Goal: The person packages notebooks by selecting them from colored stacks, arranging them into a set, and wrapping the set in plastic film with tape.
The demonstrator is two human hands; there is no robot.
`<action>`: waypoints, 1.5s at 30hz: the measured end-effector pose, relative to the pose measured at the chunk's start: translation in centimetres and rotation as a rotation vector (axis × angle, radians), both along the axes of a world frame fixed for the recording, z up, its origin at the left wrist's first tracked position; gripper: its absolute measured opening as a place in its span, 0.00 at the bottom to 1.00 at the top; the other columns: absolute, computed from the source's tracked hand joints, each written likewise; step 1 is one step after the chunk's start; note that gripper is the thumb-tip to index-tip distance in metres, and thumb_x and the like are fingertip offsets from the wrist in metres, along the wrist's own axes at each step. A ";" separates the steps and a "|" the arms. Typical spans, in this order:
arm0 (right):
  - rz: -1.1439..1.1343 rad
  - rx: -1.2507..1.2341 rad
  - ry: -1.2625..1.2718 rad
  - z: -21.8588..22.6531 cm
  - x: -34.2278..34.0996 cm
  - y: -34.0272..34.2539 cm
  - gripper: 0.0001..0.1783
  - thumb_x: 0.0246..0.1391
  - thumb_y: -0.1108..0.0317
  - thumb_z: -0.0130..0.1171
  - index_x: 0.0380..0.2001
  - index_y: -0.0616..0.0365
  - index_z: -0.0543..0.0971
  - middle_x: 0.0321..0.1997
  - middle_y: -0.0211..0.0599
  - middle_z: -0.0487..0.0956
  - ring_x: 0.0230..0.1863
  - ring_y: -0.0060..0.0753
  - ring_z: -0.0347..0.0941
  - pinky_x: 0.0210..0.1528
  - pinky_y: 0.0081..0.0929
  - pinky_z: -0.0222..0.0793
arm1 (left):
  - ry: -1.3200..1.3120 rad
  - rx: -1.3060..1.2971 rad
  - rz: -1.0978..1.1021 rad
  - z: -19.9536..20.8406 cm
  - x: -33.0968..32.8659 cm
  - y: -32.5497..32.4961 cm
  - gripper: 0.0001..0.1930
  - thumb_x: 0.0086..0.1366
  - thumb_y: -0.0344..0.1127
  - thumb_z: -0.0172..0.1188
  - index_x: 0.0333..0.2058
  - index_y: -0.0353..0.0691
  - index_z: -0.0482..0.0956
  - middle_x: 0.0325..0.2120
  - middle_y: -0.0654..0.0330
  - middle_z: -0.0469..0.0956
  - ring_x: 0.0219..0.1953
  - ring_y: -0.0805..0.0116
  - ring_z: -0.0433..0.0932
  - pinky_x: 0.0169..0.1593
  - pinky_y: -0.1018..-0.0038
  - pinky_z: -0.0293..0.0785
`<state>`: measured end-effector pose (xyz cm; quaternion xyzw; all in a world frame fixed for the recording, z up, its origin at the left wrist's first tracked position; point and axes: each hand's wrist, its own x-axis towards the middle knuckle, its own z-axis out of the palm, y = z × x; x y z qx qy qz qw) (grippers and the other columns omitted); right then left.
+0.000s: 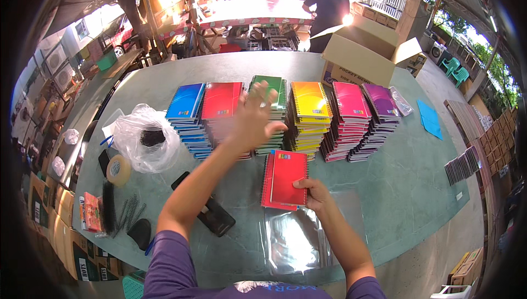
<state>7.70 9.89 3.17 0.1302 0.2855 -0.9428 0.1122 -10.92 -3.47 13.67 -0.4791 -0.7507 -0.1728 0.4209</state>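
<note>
Several spiral notebooks with a red one (287,174) on top are gripped by my right hand (316,193), its thumb across the cover; a blue edge shows beneath. My left hand (252,120), slightly blurred, reaches over the notebook stacks with fingers spread and nothing visible in it. It partly hides the red stack (220,101) and the green stack (279,93). To their left stands a blue stack (186,101); to their right are yellow (311,101), pink (351,100) and purple (380,99) stacks. Clear plastic sleeves (296,241) lie below the held notebooks.
On the left are a plastic bag (144,142), a tape roll (118,170), black wire spirals (129,214) and a black phone (218,218). An open cardboard box (357,60) stands at the far right. Beyond the table, a person (328,8) stands with their back turned.
</note>
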 end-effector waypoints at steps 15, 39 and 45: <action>-0.011 0.119 -0.048 0.2 1.7 0.5 0.24 0.48 0.63 0.63 0.46 0.63 0.69 0.40 0.41 0.77 0.38 0.31 0.77 0.39 0.30 0.76 | -0.132 -0.030 -0.333 1.0 5.9 5.1 0.22 0.53 0.54 0.58 0.31 0.39 0.76 0.30 0.55 0.76 0.39 0.59 0.73 0.49 0.63 0.63; -0.262 -0.135 -0.017 0.6 11.8 11.9 0.26 0.53 0.62 0.56 0.52 0.64 0.66 0.51 0.47 0.73 0.48 0.41 0.73 0.51 0.40 0.70 | -0.124 -0.124 -0.252 0.6 5.4 17.5 0.09 0.51 0.29 0.54 0.33 0.39 0.76 0.33 0.53 0.77 0.42 0.60 0.74 0.52 0.64 0.63; -0.234 -0.214 0.104 1.8 13.1 15.0 0.25 0.54 0.58 0.55 0.50 0.63 0.67 0.46 0.45 0.76 0.45 0.39 0.75 0.48 0.39 0.72 | 0.052 -0.396 -0.545 0.0 20.8 11.9 0.11 0.48 0.38 0.59 0.30 0.40 0.75 0.27 0.59 0.75 0.33 0.63 0.74 0.46 0.65 0.66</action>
